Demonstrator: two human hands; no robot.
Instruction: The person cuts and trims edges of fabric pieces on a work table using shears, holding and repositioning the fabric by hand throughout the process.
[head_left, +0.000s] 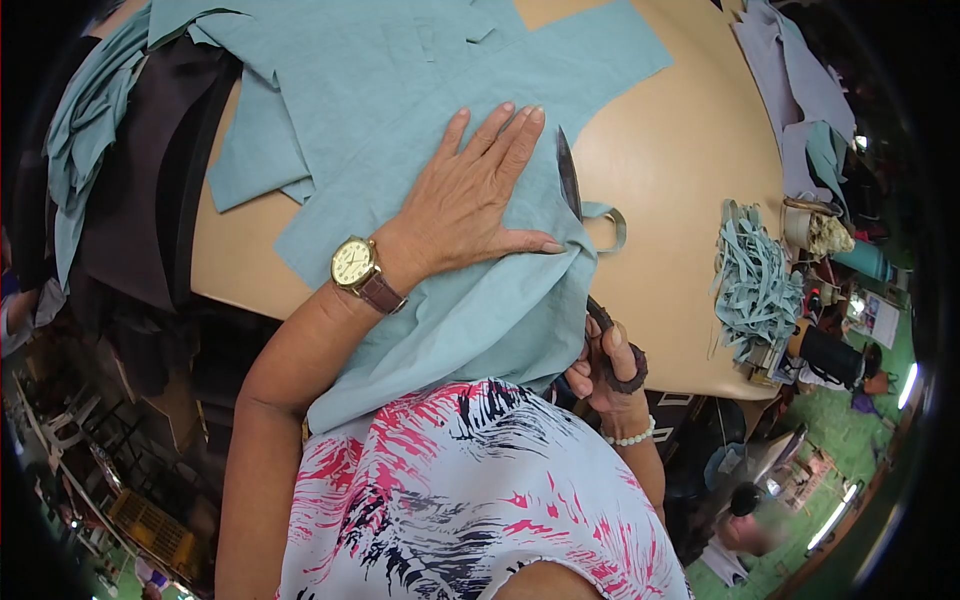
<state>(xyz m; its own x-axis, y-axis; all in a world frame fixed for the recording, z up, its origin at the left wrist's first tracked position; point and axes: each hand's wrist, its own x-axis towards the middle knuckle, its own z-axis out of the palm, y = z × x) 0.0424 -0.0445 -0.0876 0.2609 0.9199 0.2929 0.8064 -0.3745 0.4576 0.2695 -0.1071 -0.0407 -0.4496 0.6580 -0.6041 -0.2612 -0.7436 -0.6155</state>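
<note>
My left hand (470, 195) lies flat on a piece of blue-green fabric (365, 120), its fingers stretched out and the thumb pointing right. The fabric spreads over the tabletop and folds down against my body at the front. My right hand (608, 380) is wrapped round the dark, wrapped handles of a pair of scissors (569, 175). A blade shows at the fabric's right edge, close to my left fingers; cloth hides the middle of the scissors. A narrow looped strip (618, 230) of the same cloth sticks out beside the blade.
The tan table (680, 150) has a rounded right edge. A heap of thin blue-green strips (755, 280) lies there, with grey cloth (785, 90) beyond it. More fabric hangs over a dark chair back (150, 170) at left. A person (745, 515) is at lower right.
</note>
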